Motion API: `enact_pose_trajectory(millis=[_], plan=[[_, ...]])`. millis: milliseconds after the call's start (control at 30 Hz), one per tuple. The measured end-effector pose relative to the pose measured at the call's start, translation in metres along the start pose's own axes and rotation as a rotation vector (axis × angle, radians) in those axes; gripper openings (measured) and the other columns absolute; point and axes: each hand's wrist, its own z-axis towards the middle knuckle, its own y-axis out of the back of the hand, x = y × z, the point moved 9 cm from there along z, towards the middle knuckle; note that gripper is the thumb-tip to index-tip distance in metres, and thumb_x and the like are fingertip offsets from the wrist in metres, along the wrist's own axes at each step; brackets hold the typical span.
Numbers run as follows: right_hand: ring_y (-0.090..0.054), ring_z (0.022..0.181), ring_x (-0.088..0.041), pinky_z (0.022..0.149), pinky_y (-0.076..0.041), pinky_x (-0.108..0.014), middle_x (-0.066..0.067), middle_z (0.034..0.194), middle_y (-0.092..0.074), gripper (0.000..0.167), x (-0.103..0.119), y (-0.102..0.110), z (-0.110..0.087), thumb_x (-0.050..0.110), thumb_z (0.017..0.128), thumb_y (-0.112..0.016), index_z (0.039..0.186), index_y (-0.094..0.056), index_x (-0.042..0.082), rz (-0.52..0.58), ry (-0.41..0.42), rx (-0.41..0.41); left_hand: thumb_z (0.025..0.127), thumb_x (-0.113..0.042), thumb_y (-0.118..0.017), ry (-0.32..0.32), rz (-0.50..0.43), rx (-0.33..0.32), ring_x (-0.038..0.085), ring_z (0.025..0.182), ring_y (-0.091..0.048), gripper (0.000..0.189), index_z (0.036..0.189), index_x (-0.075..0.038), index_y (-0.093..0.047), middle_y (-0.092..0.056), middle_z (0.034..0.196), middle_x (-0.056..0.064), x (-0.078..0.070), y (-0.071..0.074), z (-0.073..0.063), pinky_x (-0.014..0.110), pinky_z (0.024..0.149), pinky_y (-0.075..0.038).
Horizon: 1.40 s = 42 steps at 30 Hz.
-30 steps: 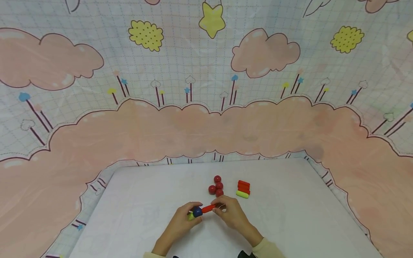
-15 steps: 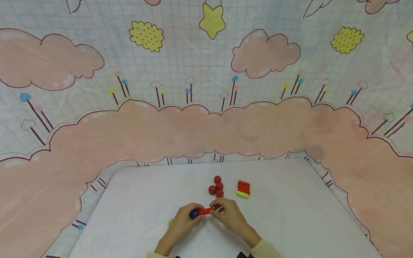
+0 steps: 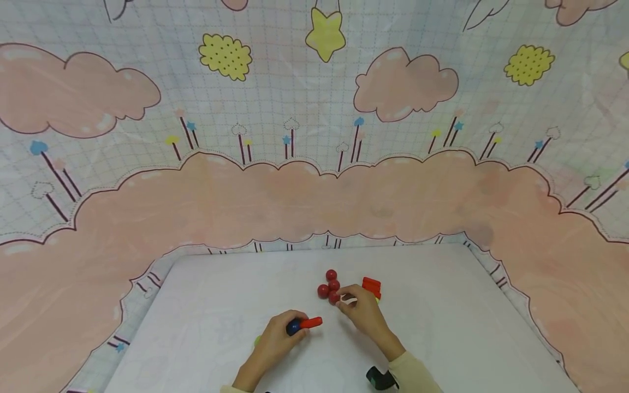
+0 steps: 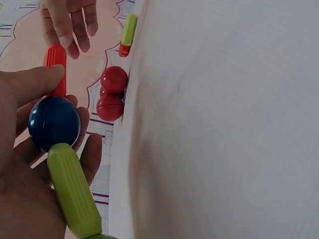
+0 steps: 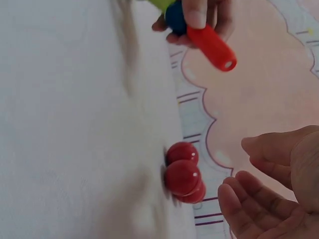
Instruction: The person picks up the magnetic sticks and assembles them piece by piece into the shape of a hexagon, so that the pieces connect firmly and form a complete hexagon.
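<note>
My left hand (image 3: 277, 335) holds a joined toy piece. It has a red ridged stick (image 4: 56, 57) at the far end, a blue ball (image 4: 54, 123) in the middle and a light green ridged stick (image 4: 75, 189) toward the wrist, with a green rounded part at its lower end. The thumb lies on the red stick and the fingers curl round the blue ball. My right hand (image 3: 366, 314) has its fingers apart and nothing between them. In the head view its fingertips overlap the nearest red ball (image 3: 334, 297); the right wrist view shows a gap from the balls (image 5: 182, 177).
Several red balls sit grouped on the white table (image 3: 221, 289). Right of them lie red sticks (image 3: 371, 285) and a light green stick (image 4: 129, 29), partly behind my right hand. A dark object (image 3: 380, 377) shows beside the right sleeve. A patterned cloth (image 3: 314, 202) surrounds the table.
My right hand has let go of the red stick's end and moved right and farther out to the red balls. The left hand keeps its hold on the joined piece, nearly still.
</note>
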Motion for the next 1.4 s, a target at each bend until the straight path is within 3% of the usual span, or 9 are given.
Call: enact_pose_trajectory(millis=[333,667,1100,1400], plan=[[-0.064,0.099,-0.024,0.079,-0.058,-0.033,-0.011,0.114,-0.068,0.031,-0.022,-0.011,0.010,0.012,0.085,-0.075,0.115,-0.068,0.008,-0.005,-0.055,-0.003,0.086,-0.023,-0.075,0.013,-0.029,0.006,0.023,0.106,-0.063,0.027,0.111,-0.017,-0.068,-0.070,0.111,0.002,0.004,0.003,-0.001,0.052,0.096,-0.049],[-0.061,0.097,-0.019,0.080,-0.056,-0.033,-0.006,0.111,-0.067,0.036,-0.036,-0.026,0.013,0.014,0.084,-0.076,0.119,-0.067,0.014,-0.070,-0.120,0.013,0.087,-0.025,-0.075,0.001,-0.043,0.002,0.021,0.104,-0.063,0.025,0.109,-0.017,-0.068,-0.070,0.110,0.000,0.005,0.002,-0.001,0.049,0.094,-0.050],[-0.062,0.095,-0.016,0.083,-0.056,-0.033,0.002,0.099,-0.068,0.024,-0.037,-0.026,0.012,0.015,0.085,-0.077,0.104,-0.064,0.016,-0.082,-0.110,-0.004,0.086,-0.025,-0.075,0.018,-0.039,0.005,0.020,0.103,-0.062,0.024,0.108,-0.019,-0.068,-0.070,0.110,0.000,0.006,0.000,0.001,0.051,0.095,-0.049],[-0.060,0.099,-0.019,0.086,-0.056,-0.037,-0.003,0.106,-0.068,0.037,-0.037,-0.031,0.010,0.018,0.085,-0.077,0.120,-0.067,0.013,-0.103,-0.123,0.024,0.087,-0.024,-0.075,0.022,-0.047,0.002,0.019,0.104,-0.062,0.023,0.109,-0.019,-0.068,-0.069,0.110,-0.001,0.006,0.001,0.000,0.050,0.095,-0.049]])
